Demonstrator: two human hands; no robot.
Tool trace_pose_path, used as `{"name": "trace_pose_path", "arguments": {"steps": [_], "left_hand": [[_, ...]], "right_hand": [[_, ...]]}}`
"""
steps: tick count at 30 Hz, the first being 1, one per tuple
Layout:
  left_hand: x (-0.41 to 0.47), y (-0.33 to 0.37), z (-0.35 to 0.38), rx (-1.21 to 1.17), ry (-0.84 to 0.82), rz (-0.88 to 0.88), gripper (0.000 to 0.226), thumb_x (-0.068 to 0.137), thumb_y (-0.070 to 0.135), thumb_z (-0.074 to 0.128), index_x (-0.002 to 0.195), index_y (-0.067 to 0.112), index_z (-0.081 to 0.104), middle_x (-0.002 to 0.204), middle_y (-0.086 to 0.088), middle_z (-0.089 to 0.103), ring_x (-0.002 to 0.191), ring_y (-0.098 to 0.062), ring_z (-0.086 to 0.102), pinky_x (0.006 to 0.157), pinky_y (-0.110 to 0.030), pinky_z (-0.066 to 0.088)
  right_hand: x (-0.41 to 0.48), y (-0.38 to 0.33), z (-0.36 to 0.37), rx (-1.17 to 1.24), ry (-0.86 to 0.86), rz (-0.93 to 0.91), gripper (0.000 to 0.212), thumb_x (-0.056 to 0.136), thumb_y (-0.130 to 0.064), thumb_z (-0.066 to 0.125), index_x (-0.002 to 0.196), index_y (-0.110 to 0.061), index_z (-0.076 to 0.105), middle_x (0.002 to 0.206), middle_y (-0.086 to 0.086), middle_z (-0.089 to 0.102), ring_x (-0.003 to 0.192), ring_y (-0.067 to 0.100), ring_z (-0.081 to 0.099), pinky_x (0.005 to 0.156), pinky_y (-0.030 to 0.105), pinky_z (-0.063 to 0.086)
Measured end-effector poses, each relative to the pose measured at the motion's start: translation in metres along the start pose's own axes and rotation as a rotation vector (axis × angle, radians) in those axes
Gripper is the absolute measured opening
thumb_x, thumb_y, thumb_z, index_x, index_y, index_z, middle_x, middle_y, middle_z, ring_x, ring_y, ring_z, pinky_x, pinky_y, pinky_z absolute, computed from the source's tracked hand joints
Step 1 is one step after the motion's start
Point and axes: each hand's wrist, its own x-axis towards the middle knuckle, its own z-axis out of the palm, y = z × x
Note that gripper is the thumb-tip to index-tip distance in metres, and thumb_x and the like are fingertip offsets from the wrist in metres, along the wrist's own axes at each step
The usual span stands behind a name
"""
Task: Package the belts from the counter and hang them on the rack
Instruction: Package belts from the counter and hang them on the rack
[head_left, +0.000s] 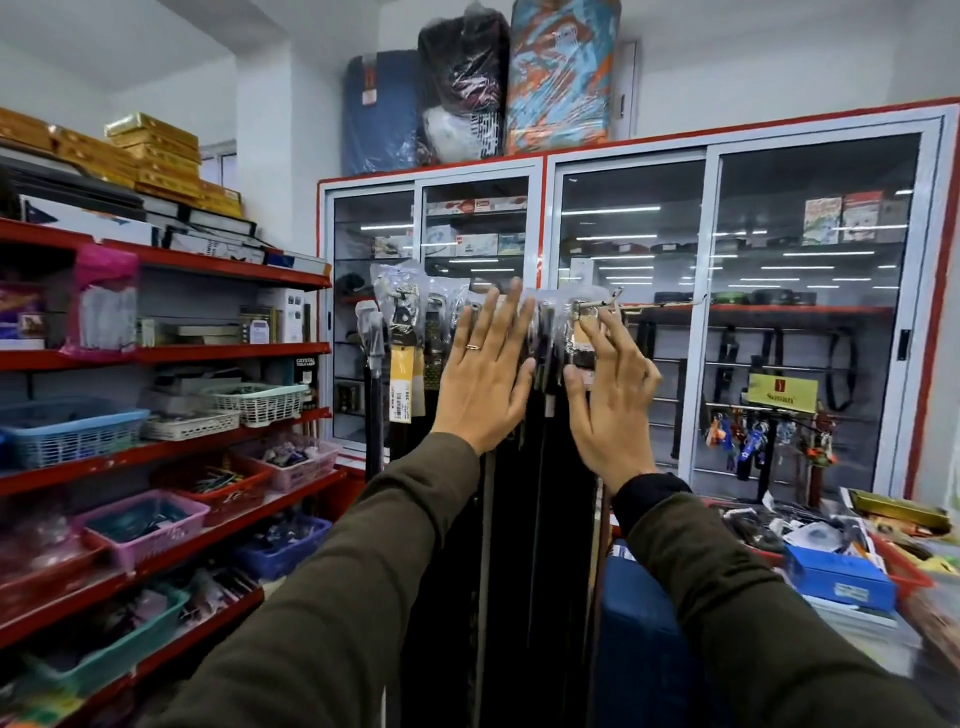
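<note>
Both hands are raised against a row of packaged belts (519, 467) hanging from a metal rack rod (613, 307) in front of a glass-fronted cabinet (727, 156). The left hand (485, 374) lies flat against the hanging belts, palm forward, its fingers (511, 312) straight, spread slightly and gripping nothing; a ring sits on one finger. The right hand (610, 400) is at the rightmost belt pack (579, 348), just below the hooked tip of the rod: its thumb and forefinger pinch the clear plastic sleeve around the buckle, the other fingers loosely spread. The belts hang straight down in a dark, close mass, their tops wrapped in crinkled clear plastic; further left, one carries a yellow price tag (402, 387). Red shelves (171, 353) with plastic baskets (72, 431) of small goods stand to the left. At lower right a cluttered desk (857, 613) holds a blue box (839, 577) and loose packets.
</note>
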Motion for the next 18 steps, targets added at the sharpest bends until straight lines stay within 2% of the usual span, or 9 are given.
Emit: {"name": "trace_pose_path", "arguments": {"steps": [2,5,8,11,16,18], "left_hand": [[-0.009,-0.018,-0.01,0.019,0.041,-0.04,0.065,0.102,0.033,0.034,0.16,0.015,0.009,0.169,-0.007,0.005,0.157,-0.024,0.005,0.128,-0.049,0.002],[-0.024,-0.047,-0.025,0.003,0.106,-0.131,0.065,0.102,0.03,0.032,0.16,0.015,0.007,0.169,-0.007,0.007,0.157,-0.025,0.005,0.127,-0.05,0.001],[-0.036,-0.078,-0.035,-0.062,0.122,-0.243,0.064,0.102,0.027,0.029,0.16,0.014,0.005,0.17,-0.007,0.003,0.158,-0.024,-0.001,0.127,-0.049,-0.004],[-0.047,-0.105,-0.035,-0.125,0.053,-0.27,0.063,0.104,0.026,0.029,0.16,0.013,0.002,0.17,-0.004,-0.002,0.157,-0.021,-0.006,0.128,-0.051,0.0],[-0.05,-0.126,-0.021,-0.314,-0.082,-0.184,0.065,0.103,0.023,0.033,0.16,0.017,0.002,0.167,0.008,-0.004,0.156,-0.011,-0.006,0.128,-0.045,0.014],[-0.048,-0.127,-0.013,-0.298,-0.106,-0.176,0.066,0.102,0.024,0.033,0.16,0.016,0.003,0.169,0.004,-0.001,0.156,-0.012,-0.004,0.127,-0.045,0.017]], "right_hand": [[0.003,-0.021,0.009,0.056,0.002,-0.06,0.053,0.1,-0.036,0.038,0.151,-0.026,0.029,0.159,-0.006,0.025,0.146,0.003,0.022,0.112,0.035,0.025],[0.011,-0.057,0.025,0.111,-0.02,-0.12,0.055,0.1,-0.031,0.043,0.152,-0.022,0.029,0.161,-0.003,0.025,0.148,0.014,0.026,0.117,0.041,0.024],[0.017,-0.092,0.043,0.077,-0.118,-0.118,0.058,0.101,-0.037,0.037,0.155,-0.024,0.022,0.165,-0.006,0.017,0.153,0.017,0.013,0.122,0.045,0.014],[0.021,-0.119,0.064,-0.037,-0.207,-0.14,0.059,0.101,-0.044,0.029,0.156,-0.028,0.017,0.166,-0.009,0.012,0.154,0.02,0.009,0.121,0.05,0.014],[0.02,-0.129,0.098,-0.127,-0.257,-0.108,0.062,0.101,-0.044,0.03,0.157,-0.029,0.011,0.166,-0.011,0.007,0.154,0.022,0.007,0.12,0.054,0.012],[0.018,-0.123,0.105,-0.13,-0.268,-0.082,0.062,0.101,-0.044,0.029,0.157,-0.029,0.008,0.166,-0.012,0.005,0.154,0.022,0.008,0.12,0.054,0.013]]}}
